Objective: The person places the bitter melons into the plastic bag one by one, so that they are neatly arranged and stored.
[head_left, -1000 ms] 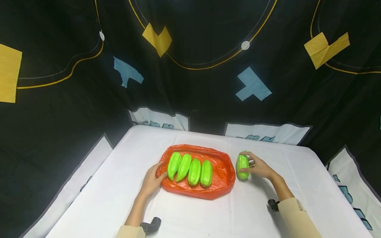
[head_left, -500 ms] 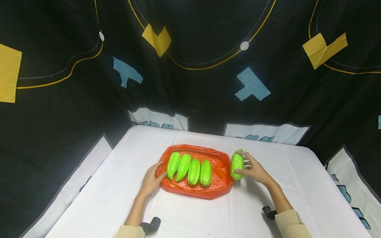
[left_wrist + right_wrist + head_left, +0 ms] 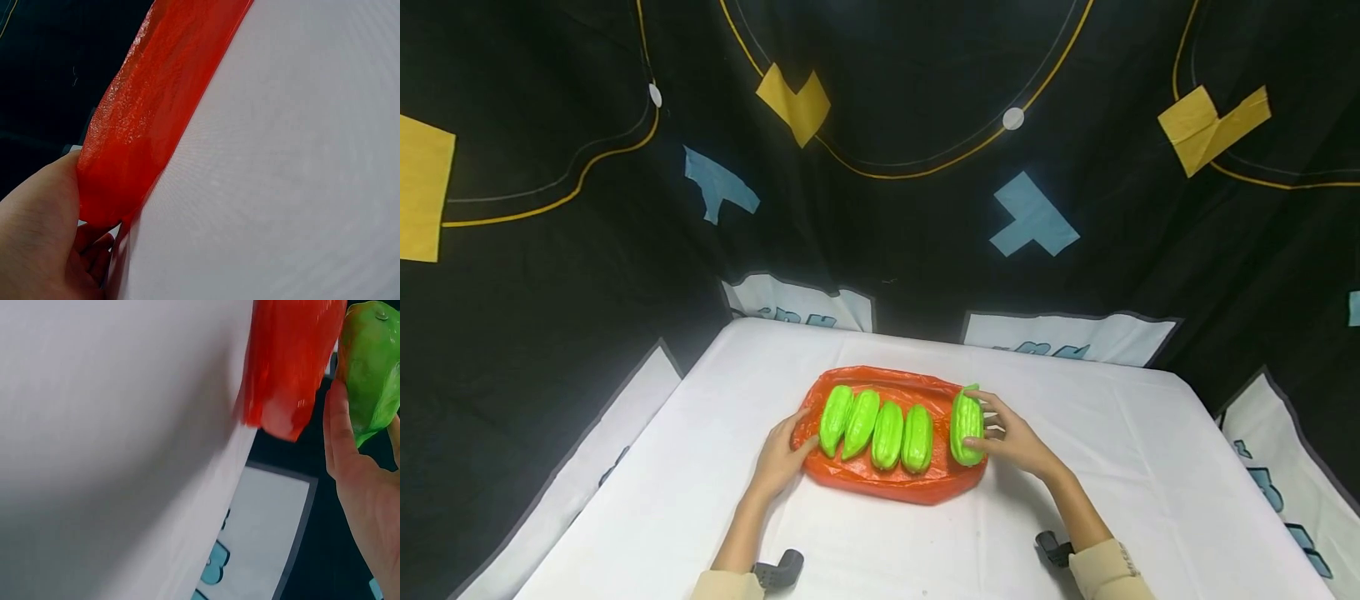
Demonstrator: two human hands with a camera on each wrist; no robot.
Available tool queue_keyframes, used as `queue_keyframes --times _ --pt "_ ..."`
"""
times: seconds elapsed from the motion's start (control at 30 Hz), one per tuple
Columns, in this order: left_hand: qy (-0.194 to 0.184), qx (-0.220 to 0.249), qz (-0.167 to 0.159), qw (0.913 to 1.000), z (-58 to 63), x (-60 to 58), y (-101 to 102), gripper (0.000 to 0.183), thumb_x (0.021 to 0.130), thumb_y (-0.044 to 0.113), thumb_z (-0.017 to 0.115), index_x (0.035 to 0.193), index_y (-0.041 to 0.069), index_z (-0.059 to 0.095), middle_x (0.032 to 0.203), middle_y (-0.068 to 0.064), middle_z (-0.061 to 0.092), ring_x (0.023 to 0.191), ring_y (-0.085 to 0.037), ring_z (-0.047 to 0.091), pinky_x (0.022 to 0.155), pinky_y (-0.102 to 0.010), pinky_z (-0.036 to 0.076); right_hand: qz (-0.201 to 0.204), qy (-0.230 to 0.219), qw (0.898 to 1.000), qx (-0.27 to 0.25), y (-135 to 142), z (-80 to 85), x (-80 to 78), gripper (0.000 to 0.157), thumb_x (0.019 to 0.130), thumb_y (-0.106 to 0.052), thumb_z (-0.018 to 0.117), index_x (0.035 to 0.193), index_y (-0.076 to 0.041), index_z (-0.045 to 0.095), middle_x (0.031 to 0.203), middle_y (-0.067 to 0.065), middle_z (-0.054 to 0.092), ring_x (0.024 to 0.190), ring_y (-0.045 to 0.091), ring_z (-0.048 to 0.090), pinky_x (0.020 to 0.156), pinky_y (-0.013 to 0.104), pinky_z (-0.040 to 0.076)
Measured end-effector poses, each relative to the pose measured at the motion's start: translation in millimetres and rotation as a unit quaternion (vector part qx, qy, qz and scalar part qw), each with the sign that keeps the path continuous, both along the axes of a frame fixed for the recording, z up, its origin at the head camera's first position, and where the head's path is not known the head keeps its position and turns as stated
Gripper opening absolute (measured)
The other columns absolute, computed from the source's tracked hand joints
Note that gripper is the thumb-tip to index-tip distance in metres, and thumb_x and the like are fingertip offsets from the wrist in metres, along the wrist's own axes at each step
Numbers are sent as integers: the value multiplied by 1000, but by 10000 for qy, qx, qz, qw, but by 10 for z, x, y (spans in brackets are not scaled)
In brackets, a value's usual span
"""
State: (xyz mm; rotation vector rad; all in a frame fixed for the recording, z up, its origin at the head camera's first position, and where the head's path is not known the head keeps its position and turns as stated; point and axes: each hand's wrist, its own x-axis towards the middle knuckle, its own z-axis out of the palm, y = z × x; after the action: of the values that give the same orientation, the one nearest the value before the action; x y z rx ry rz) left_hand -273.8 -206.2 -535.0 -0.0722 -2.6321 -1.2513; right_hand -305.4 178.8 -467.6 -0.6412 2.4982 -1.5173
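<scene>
My right hand [image 3: 1017, 439] holds a bright green ribbed gourd [image 3: 966, 427] between thumb and fingertips, over the right end of a red plastic-covered tray [image 3: 901, 490]. In the right wrist view the gourd [image 3: 373, 362] stands above the level of the red tray wall [image 3: 284, 369], with fingers along its side. Several more green gourds [image 3: 887, 435] lie side by side in the tray's left and middle part. My left hand [image 3: 781, 457] grips the tray's left rim; in the left wrist view the thumb is on one side of the red wall [image 3: 134, 137] and curled fingers on the other.
The tray stands on a table with a white cloth [image 3: 880, 550]. Behind the table hangs a black curtain [image 3: 895, 242] with yellow and blue patches. A dark wrist camera [image 3: 781, 570] sits on the left wrist, another [image 3: 1054, 550] on the right.
My right hand has carried the gourd leftward from beside the tray, across its right rim, to over its right end. The left hand and the other gourds have stayed put.
</scene>
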Motion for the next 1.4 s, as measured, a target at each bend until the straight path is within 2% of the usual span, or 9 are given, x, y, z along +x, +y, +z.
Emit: queue_keyframes --times 0.17,0.27,0.53,0.77,0.97,1.1,1.2,1.33,1.4 --pt "3 56 19 10000 21 15 -1 54 89 25 61 136 6 43 135 -21 44 125 -38 37 105 -54 24 76 42 9999 78 -93 -103 -76 75 74 -31 77 138 -29 38 129 15 44 112 33 50 89 38 48" --pt "15 74 24 10000 21 11 0 54 89 25 62 136 6 43 135 -21 44 125 -38 37 105 -54 24 177 70 9997 159 -135 -128 -86 76 74 -32 77 139 -26 38 125 14 48 109 34 53 86 38 50" --pt "36 52 10 10000 3 4 -3 54 88 26 62 136 7 43 135 -21 44 125 -38 37 105 -54 24 319 -40 9987 407 -158 -217 -104 71 78 -30 74 139 -20 37 130 18 48 112 38 51 87 44 49" --pt "8 -37 -6 10000 -17 7 -20 54 89 27 61 137 8 43 136 -21 43 125 -39 36 104 -56 24 427 10 9966 707 -189 -249 -100 72 80 -30 72 141 -15 35 125 18 51 108 35 54 86 44 49" --pt "52 -23 -23 10000 -34 7 -24 54 89 27 61 137 8 43 136 -20 43 125 -39 36 104 -55 24 408 121 9958 816 -232 -282 -98 70 83 -25 70 141 -11 34 132 18 47 107 34 54 84 49 48" --pt "108 29 -13 9999 -35 1 -21 54 89 25 61 136 7 43 135 -20 44 125 -39 36 105 -55 23 372 138 9937 1044 -248 -282 -100 71 84 -32 68 143 -13 34 137 16 44 108 30 54 86 47 48" --pt "128 55 -2 9999 -40 -8 -22 54 88 24 62 136 8 43 135 -20 44 126 -38 36 105 -55 23 356 144 9914 1247 -254 -275 -103 73 84 -38 65 144 -15 32 134 15 46 101 25 53 84 45 46" --pt "114 30 -26 9999 -45 -15 -24 54 88 23 62 137 8 43 135 -20 44 126 -38 36 105 -54 24 430 159 9909 1263 -257 -271 -107 75 85 -40 64 145 -12 29 135 17 45 95 23 54 83 45 46" --pt "100 14 -41 9999 -47 -16 -26 54 88 23 62 137 8 43 135 -20 44 126 -38 36 105 -54 24 458 195 9908 1258 -258 -270 -108 75 86 -39 63 145 -10 28 140 16 41 98 22 56 86 46 46"
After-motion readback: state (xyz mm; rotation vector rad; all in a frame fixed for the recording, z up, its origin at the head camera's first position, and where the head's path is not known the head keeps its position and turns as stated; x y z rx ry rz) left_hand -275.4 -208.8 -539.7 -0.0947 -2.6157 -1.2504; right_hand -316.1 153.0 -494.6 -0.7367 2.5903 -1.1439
